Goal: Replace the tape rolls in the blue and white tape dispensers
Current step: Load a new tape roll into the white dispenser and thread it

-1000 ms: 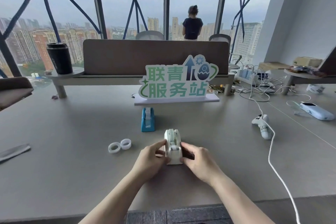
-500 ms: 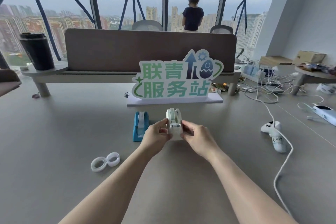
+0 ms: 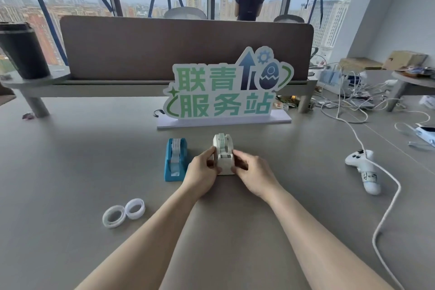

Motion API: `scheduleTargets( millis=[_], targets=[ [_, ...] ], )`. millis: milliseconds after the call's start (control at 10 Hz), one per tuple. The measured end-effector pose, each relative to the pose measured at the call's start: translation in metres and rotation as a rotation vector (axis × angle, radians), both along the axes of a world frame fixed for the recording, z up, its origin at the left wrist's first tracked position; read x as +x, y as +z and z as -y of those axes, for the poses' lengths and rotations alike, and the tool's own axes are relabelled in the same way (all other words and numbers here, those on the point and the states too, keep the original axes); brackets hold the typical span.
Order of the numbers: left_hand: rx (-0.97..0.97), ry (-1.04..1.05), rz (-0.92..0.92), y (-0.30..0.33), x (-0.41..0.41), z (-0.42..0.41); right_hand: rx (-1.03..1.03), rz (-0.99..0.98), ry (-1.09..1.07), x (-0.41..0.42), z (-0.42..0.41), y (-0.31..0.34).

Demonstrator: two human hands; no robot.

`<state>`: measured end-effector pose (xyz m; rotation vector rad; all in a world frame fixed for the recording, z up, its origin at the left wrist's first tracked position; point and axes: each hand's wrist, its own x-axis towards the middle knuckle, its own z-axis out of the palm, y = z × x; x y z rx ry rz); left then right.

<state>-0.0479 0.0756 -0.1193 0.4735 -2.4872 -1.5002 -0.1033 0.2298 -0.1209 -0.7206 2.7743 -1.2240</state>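
Note:
The white tape dispenser (image 3: 223,153) stands on the grey table with a patterned tape roll in it. My left hand (image 3: 202,173) grips its left side and my right hand (image 3: 253,172) grips its right side. Just left of it stands the blue tape dispenser (image 3: 175,162), also holding a pale roll with a strip of tape hanging down its front. Two loose white tape rolls (image 3: 123,212) lie flat, side by side and touching, on the table at the near left.
A green and white sign (image 3: 226,92) stands behind the dispensers. A white game controller (image 3: 363,169) with a long cable (image 3: 386,216) lies at right. Tangled cables and boxes fill the far right. A black tumbler (image 3: 22,50) sits on a shelf at left. A person stands at the window.
Both hands have slid the white dispenser away from me, to a spot beside the blue one. The camera has tilted along with it.

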Motion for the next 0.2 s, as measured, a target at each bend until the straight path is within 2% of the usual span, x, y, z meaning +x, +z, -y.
scheduleTargets(
  millis=[200],
  targets=[
    [-0.077,-0.065,-0.059,0.003,0.012,-0.006,-0.012,0.013,-0.001,0.007,-0.001,0.000]
  ],
)
